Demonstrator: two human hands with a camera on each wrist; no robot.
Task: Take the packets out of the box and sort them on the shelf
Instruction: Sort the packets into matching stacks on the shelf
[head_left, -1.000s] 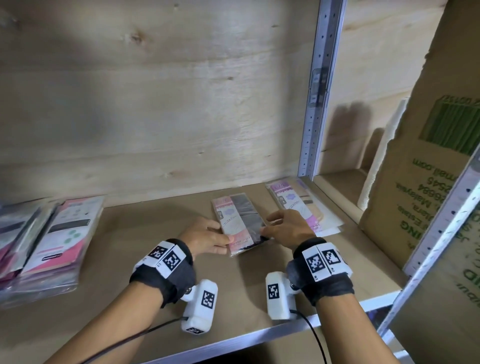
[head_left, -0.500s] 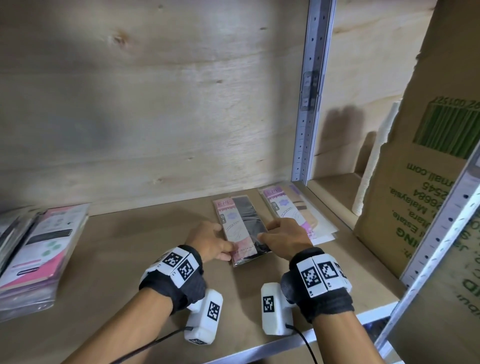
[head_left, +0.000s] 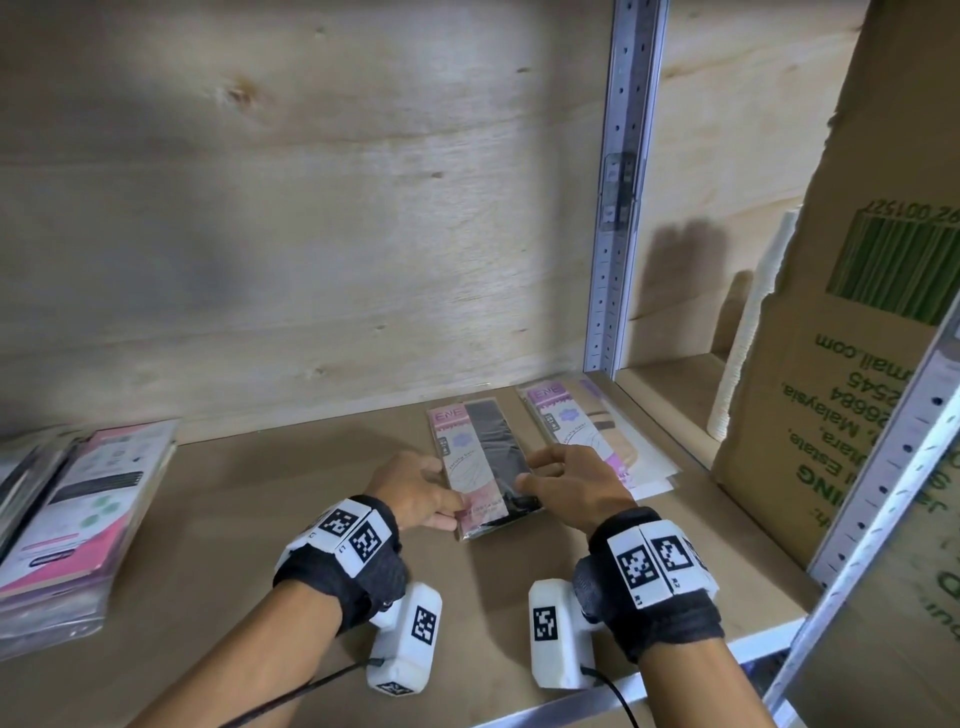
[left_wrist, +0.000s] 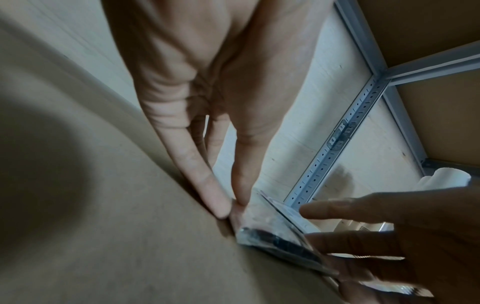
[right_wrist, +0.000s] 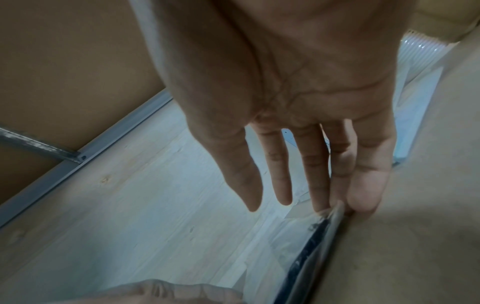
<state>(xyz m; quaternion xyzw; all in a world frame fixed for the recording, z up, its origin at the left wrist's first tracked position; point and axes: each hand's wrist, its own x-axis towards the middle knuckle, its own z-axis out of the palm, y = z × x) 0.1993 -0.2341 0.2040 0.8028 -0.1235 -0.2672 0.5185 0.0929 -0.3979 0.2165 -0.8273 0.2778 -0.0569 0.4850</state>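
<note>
A stack of pink-and-black packets (head_left: 483, 462) lies flat on the shelf board (head_left: 260, 519). My left hand (head_left: 447, 499) touches the stack's left near edge with straight fingers. My right hand (head_left: 530, 473) touches its right edge the same way, fingers straight. In the left wrist view the left fingertips (left_wrist: 221, 207) press at the corner of the packet stack (left_wrist: 275, 232). In the right wrist view the right fingertips (right_wrist: 363, 197) lie against the packet stack's (right_wrist: 311, 246) edge. A purple packet pile (head_left: 576, 431) lies just right of it. The cardboard box (head_left: 857, 364) stands at the right.
Another pile of pink packets (head_left: 78, 525) lies at the left end of the shelf. A grey metal upright (head_left: 623, 182) stands behind the purple pile. The plywood back wall (head_left: 311, 234) closes the shelf. A white foam sheet (head_left: 748, 332) leans beside the box.
Both hands have stayed at the two sides of the pink-and-black stack, squeezing it slightly. The head view has drifted a little; the stack has hardly moved.
</note>
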